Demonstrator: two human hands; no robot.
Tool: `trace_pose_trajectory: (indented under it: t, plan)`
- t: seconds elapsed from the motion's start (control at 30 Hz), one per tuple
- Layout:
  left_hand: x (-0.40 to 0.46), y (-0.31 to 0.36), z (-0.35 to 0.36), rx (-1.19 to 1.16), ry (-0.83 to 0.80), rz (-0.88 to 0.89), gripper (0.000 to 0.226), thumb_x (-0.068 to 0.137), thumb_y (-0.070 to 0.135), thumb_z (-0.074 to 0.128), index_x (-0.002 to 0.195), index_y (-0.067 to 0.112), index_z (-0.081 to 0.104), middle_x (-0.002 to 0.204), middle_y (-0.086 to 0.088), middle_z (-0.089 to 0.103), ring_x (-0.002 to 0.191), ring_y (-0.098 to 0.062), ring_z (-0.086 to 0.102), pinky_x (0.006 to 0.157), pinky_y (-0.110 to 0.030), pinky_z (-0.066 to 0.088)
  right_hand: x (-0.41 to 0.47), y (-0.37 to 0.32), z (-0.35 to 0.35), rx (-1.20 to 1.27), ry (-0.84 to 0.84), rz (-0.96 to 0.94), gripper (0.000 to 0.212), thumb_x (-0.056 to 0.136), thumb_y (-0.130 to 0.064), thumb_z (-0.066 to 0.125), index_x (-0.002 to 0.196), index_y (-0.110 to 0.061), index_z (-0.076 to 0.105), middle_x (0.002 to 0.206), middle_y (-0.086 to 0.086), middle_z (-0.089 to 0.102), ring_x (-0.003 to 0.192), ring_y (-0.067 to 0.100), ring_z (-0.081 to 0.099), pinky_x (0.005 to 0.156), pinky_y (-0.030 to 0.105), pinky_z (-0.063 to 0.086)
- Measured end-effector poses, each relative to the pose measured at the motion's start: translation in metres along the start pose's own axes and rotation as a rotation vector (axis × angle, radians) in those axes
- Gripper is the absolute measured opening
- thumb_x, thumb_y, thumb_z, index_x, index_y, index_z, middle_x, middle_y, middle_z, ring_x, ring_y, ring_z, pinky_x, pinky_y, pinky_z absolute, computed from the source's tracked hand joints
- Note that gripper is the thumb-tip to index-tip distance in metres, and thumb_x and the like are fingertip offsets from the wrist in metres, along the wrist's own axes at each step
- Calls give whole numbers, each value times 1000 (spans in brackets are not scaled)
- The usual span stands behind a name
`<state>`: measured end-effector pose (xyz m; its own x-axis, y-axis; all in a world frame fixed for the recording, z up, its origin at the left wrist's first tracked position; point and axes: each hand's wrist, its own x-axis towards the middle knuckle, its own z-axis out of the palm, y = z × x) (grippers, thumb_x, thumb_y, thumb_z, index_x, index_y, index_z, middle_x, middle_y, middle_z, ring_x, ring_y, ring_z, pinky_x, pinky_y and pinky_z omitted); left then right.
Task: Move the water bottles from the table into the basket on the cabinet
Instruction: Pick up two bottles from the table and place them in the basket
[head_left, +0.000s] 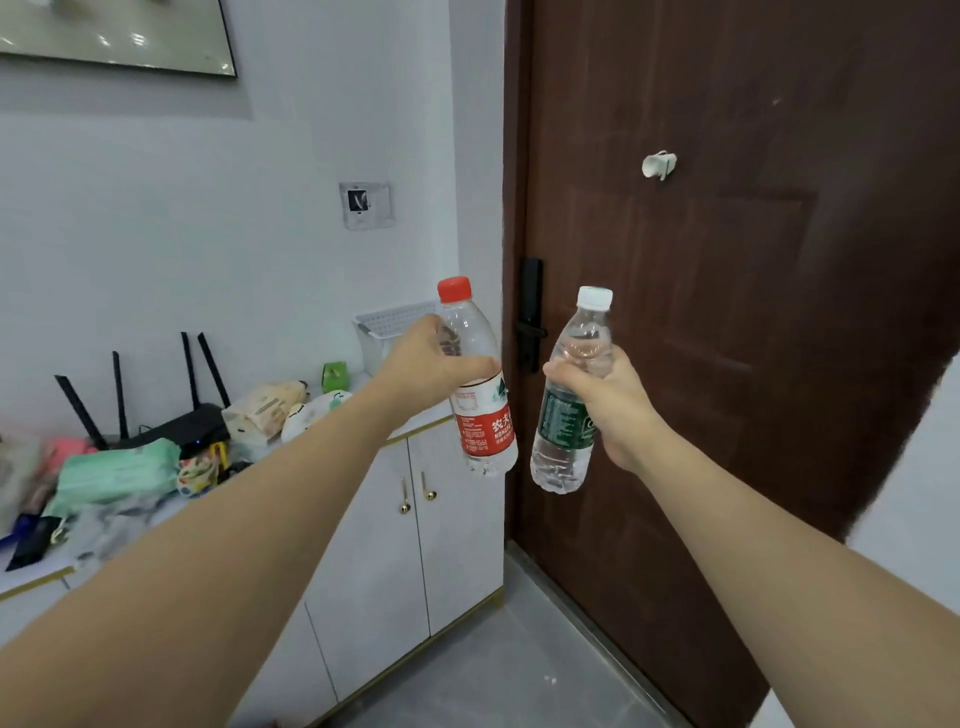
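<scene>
Your two bare forearms fill the bottom of the view, both stretched out ahead of you. Your left hand (423, 364) has its fingers (475, 364) curled round the shoulder of the clear plastic water bottle with the red cap and red label (480, 384), and it hangs upright in the air, just in front of the white perforated plastic basket (387, 325). Your right hand (610, 402) grips the clear plastic water bottle with the white cap and dark green label (569, 395) around its upper half, tilted a touch, out over the floor in front of the dark brown wooden door (727, 260). The basket sits at the far end of the white cabinet (395, 545), against the wall, and your left hand hides much of it, so you cannot see how much room is inside. Watch the drop: both bottles are held high on the body, so the heavy bottoms can swing and clip the basket rim. The cluttered worktop is close too, with the black router with upright antennas (171, 421) and soft packets; a bottle that misses could roll into them or off the cabinet edge.
</scene>
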<state>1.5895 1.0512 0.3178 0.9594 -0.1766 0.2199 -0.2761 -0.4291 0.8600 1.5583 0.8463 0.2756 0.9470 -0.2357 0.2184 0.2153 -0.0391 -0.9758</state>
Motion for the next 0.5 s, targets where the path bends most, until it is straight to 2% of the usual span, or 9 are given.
trace_pose_trajectory:
  t: [0.1,0.23,0.33,0.4,0.5]
  plan:
    - [53,-21,-12,-10,14,-5,59,72,33,85,119,22,50,112,5,64,100,-18,65,88,-39,56,50,11,22,-2,-8,6,37,80,-14,77,110,-22,57,106,5,68,99,20,66,83,34,50]
    - [129,-52,-34,-24,36,15,62,74,28,84,125,17,50,115,0,64,100,-19,66,85,-37,57,122,29,56,-23,-11,2,27,80,-11,76,100,-21,61,98,5,69,94,21,68,80,34,50]
    - [190,-74,-55,-44,59,32,54,75,26,83,118,18,50,105,4,64,91,-12,65,67,-24,51,183,38,85,-5,21,-1,25,81,-9,75,100,-18,62,95,5,69,89,19,68,74,30,49]
    - [231,-84,-68,-57,64,32,53,75,25,83,116,19,51,101,6,63,90,-12,65,63,-22,48,223,39,104,10,29,-16,28,82,-4,73,96,-23,59,92,2,67,86,15,67,72,27,48]
    - [292,-100,-85,-62,89,36,48,75,24,83,112,19,52,98,7,63,87,-9,64,62,-22,47,284,44,128,37,32,-39,41,81,-4,74,111,-22,54,100,2,67,93,16,66,75,28,48]
